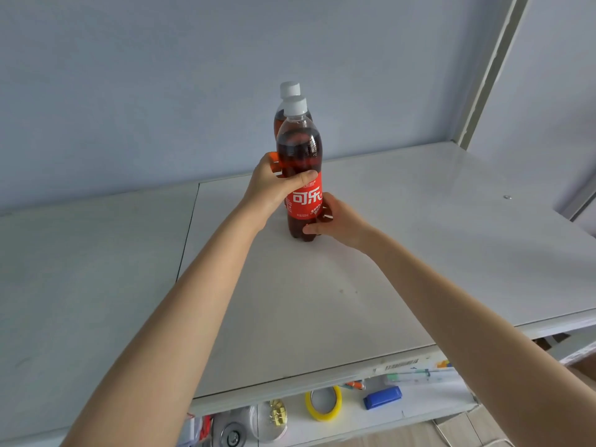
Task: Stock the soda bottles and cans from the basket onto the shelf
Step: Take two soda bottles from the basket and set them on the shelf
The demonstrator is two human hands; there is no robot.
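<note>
Shelf [322, 301]: pale top, with a seam in the board to the left of the front bottle. The basket is not in view.

Left grip [274, 185]: grasps the front bottle [300, 146] from its left side, high up. The thumb lies across the top edge of the red label and the fingers go round the far side.

Front bottle: upright, white cap on, label facing me. The foot seems to sit on the shelf, but a thumb covers part of it, so I cannot say it is fully down.

Rear bottle [279, 119]: directly behind the front bottle, upright. I cannot tell whether they touch.

Right grip [337, 221]: grasps the front bottle low on its right, thumb at the foot, fingers curled behind the label.

My read: the step is seating this bottle in line ahead of the rear one.
- I'd feel the base go flat before easing anything.
- I'd let the low grip go first while the high one steadies it.
- I'd draw both grips away sideways, clear of the cap. It is tall and narrow and tips readily, and a nudge backward would take the rear bottle too.
- I'd keep the label forward.

Below and right of the front bottle, on a lower tier: a yellow tape roll [323, 403] and a blue stapler [382, 396]. Neither is my concern.
</note>
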